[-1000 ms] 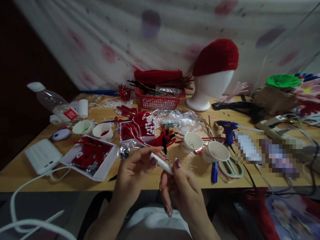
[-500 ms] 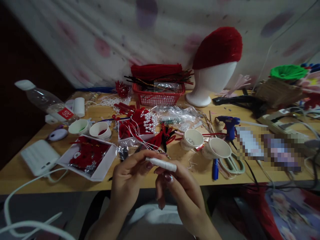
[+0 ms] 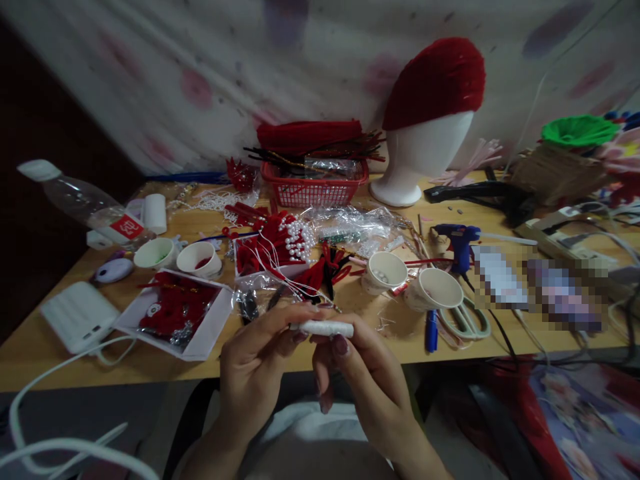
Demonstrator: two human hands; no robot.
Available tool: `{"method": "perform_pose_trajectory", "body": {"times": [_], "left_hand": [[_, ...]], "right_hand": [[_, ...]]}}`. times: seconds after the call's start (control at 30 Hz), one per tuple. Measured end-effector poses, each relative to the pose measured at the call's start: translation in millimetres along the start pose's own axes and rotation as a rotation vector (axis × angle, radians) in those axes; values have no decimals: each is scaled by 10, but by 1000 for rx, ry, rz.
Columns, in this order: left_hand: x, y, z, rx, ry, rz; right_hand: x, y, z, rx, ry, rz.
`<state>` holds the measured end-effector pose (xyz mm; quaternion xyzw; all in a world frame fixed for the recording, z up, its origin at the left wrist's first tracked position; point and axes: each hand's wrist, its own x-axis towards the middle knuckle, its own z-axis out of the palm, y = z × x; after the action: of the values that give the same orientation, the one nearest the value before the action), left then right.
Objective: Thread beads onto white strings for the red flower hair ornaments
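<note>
Between my two hands is a slim white spool of what looks like thread [image 3: 327,328], lying nearly level just in front of the table's near edge. My left hand [image 3: 257,360] pinches its left end with thumb and fingers. The thumb and forefinger of my right hand [image 3: 373,383] close on its right end, while the other fingers curl below. Just beyond the fingertips lie white cords [image 3: 273,263] and red fuzzy pieces with white pearl beads [image 3: 299,239]. Part of the spool is hidden by my fingers.
Paper cups [image 3: 437,290] stand right of centre, near green-handled scissors [image 3: 467,320] and a blue glue gun [image 3: 460,243]. A white box [image 3: 210,327] of red pieces lies left. Behind are a red basket [image 3: 315,193] and a foam head [image 3: 425,160] with a red cap.
The spool has turned from sloping down to the right to nearly level. My right thumb has moved up against it. The camera view has shifted slightly.
</note>
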<state>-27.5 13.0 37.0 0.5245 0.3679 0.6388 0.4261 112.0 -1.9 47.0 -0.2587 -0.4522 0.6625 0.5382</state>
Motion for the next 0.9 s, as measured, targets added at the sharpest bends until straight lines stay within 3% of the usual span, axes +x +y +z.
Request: {"method": "perform_pose_trajectory", "body": {"times": [0.3,0.53,0.63,0.8,0.9], "left_hand": [[-27,7,-53,203,-84,169],[-25,-22,-37,297,9,145],[1,-24,-55,394,-33,228],[43,2,-109,557,-181,484],[51,13,-119,584,-191,502]], "right_hand": [[29,-11,7,56,25,-17],[68,2,14,77,95,56],[101,8,-6,75,165,60],[180,0,-12,137,267,178],[196,4,-1,202,293,172]]}}
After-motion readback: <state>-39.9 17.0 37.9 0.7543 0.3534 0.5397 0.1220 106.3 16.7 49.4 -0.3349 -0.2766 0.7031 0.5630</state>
